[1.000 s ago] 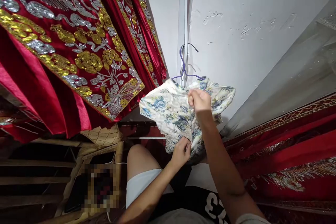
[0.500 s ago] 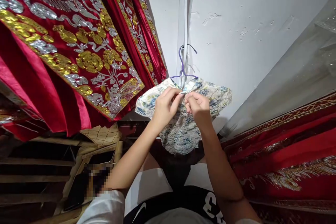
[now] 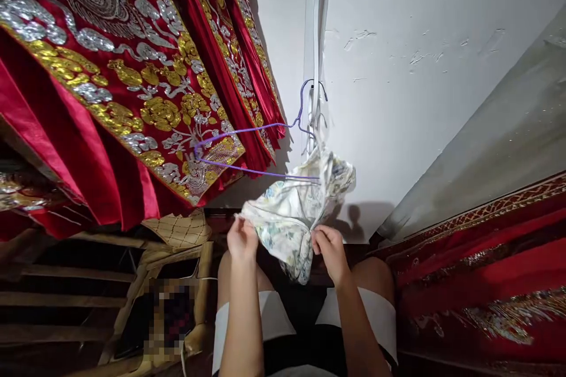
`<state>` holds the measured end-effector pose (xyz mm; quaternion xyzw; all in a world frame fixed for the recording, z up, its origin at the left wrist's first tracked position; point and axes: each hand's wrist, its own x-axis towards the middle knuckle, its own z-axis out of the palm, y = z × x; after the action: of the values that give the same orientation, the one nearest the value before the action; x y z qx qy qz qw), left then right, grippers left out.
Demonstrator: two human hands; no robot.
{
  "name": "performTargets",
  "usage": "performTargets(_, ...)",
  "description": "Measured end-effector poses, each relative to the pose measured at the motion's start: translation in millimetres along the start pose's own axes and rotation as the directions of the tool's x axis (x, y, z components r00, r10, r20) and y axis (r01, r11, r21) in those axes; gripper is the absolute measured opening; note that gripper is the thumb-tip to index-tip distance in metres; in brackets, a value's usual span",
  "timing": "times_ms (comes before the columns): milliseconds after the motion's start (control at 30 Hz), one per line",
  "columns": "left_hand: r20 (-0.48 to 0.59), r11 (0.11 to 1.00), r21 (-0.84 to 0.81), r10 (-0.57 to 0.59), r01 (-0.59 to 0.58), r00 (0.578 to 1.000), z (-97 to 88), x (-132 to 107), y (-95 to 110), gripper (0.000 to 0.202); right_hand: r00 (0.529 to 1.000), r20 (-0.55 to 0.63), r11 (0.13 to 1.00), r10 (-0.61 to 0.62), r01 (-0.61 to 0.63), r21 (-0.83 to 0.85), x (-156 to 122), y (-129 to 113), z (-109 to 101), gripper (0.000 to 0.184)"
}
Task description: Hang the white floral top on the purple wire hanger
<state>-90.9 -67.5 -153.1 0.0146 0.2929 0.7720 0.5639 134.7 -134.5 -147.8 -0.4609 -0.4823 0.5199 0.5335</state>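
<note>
A white floral blouse [image 3: 283,224] hangs half off a purple wire hanger [image 3: 260,128]; its right side still covers one arm of the hanger, while the left arm is bare. The hanger's hook rests on a narrow pale strip [image 3: 313,29] against the wall. My left hand [image 3: 242,240] pinches the blouse's edge at the left. With closed fingers, my right hand [image 3: 329,249] grips its fabric lower down near the middle. Part of the blouse is blurred by motion.
Red garments with gold and silver sequins [image 3: 161,112] hang at the left. Below them stands a bamboo frame [image 3: 203,271] with a dark object on it. More red cloth [image 3: 486,271] lies at the right, under a sheer cover [image 3: 495,129]. A white wall [image 3: 398,6] is ahead.
The blouse has come off the hanger's left arm and been pulled down. My hands have moved lower and apart, the left one outward. The hanger's left arm now shows.
</note>
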Motion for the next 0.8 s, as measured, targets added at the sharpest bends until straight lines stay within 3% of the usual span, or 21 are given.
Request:
performTargets(67, -0.034, 0.999, 0.013, -0.038, 0.038, 0.999, -8.5, -16.6, -18.1, 0.007, 0.98, 0.15, 0.988, 0.133, -0.119, -0.101, -6.6, 6.5, -9.7, 0.036)
performTargets(133, 0.154, 0.998, 0.031, -0.064, 0.06, 0.986, -1.8, -38.8, -30.6, 0.007, 0.958, 0.2, 0.97, 0.205, -0.172, -0.171, -7.1, 10.6, -19.1, 0.042)
performTargets(167, 0.299, 0.995, 0.082, -0.084, 0.062, 0.95, 5.3, -51.8, -35.3, 0.012, 0.965, 0.17, 0.972, 0.201, -0.175, -0.158, -5.0, 10.9, -22.0, 0.047)
performTargets(200, 0.444, 0.985, 0.168, -0.113, 0.041, 0.889, 13.2, -66.1, -39.4, 0.016, 0.977, 0.116, 0.98, 0.179, -0.167, -0.11, -1.6, 9.8, -23.4, 0.053)
performTargets(267, 0.666, 0.896, 0.429, -0.232, -0.11, 0.708, 27.5, -96.8, -45.7, 0.019, 0.987, 0.033, 0.987, 0.155, -0.156, 0.029, 7.8, 2.5, -22.1, 0.063)
performTargets(333, 0.758, 0.684, 0.619, -0.393, -0.385, 0.521, 36.1, -125.1, -46.2, 0.017, 0.982, 0.032, 0.97, 0.187, -0.19, 0.155, 17.5, -11.2, -18.0, 0.061)
performTargets(367, 0.762, 0.593, 0.646, -0.465, -0.481, 0.45, 38.2, -135.8, -42.7, 0.017, 0.975, 0.051, 0.954, 0.216, -0.222, 0.204, 21.2, -19.7, -16.0, 0.058)
performTargets(400, 0.759, 0.543, 0.649, -0.51, -0.533, 0.405, 39.5, -143.1, -36.2, 0.02, 0.967, 0.074, 0.936, 0.245, -0.256, 0.241, 23.9, -28.7, -14.3, 0.055)
performTargets(433, 0.761, 0.533, 0.645, -0.514, -0.547, 0.396, 40.7, -146.4, -27.2, 0.026, 0.954, 0.104, 0.916, 0.281, -0.299, 0.267, 25.2, -38.0, -12.9, 0.053)
performTargets(467, 0.771, 0.546, 0.637, -0.477, -0.545, 0.423, 42.3, -145.7, -16.4, 0.032, 0.937, 0.145, 0.895, 0.318, -0.347, 0.28, 25.2, -47.2, -11.8, 0.05)
performTargets(533, 0.785, 0.534, 0.614, -0.335, -0.581, 0.521, 47.4, -134.1, 4.8, 0.041, 0.886, 0.263, 0.865, 0.383, -0.444, 0.236, 22.5, -65.1, -10.3, 0.042)
performTargets(567, 0.791, 0.488, 0.605, -0.276, -0.629, 0.546, 50.2, -124.9, 12.7, 0.043, 0.85, 0.33, 0.861, 0.41, -0.481, 0.166, 20.8, -73.8, -9.9, 0.037)
performTargets(600, 0.803, 0.421, 0.594, -0.263, -0.686, 0.534, 52.4, -114.8, 17.4, 0.044, 0.805, 0.406, 0.864, 0.434, -0.499, 0.065, 19.5, -82.6, -9.8, 0.033)
performTargets(633, 0.824, 0.364, 0.565, -0.3, -0.74, 0.481, 53.4, -104.5, 18.9, 0.043, 0.751, 0.488, 0.876, 0.445, -0.478, -0.063, 19.3, -91.5, -10.2, 0.031)
performTargets(667, 0.838, 0.333, 0.521, -0.374, -0.786, 0.397, 52.7, -94.8, 17.6, 0.042, 0.689, 0.572, 0.89, 0.446, -0.408, -0.203, 20.5, -100.3, -11.2, 0.03)
performTargets(733, 0.804, 0.293, 0.437, -0.551, -0.85, 0.223, 46.2, -78.5, 11.4, 0.049, 0.584, 0.691, 0.891, 0.427, -0.14, -0.432, 27.5, -117.1, -15.1, 0.021)
performTargets(767, 0.758, 0.242, 0.414, -0.625, -0.877, 0.186, 41.3, -72.2, 9.1, 0.052, 0.586, 0.711, 0.871, 0.389, 0.018, -0.491, 33.1, -124.3, -17.8, 0.015)
performTargets(800, 0.704, 0.158, 0.405, -0.682, -0.901, 0.197, 36.3, -67.1, 9.0, 0.051, 0.634, 0.704, 0.84, 0.319, 0.155, -0.52, 39.8, -130.0, -20.8, 0.01)
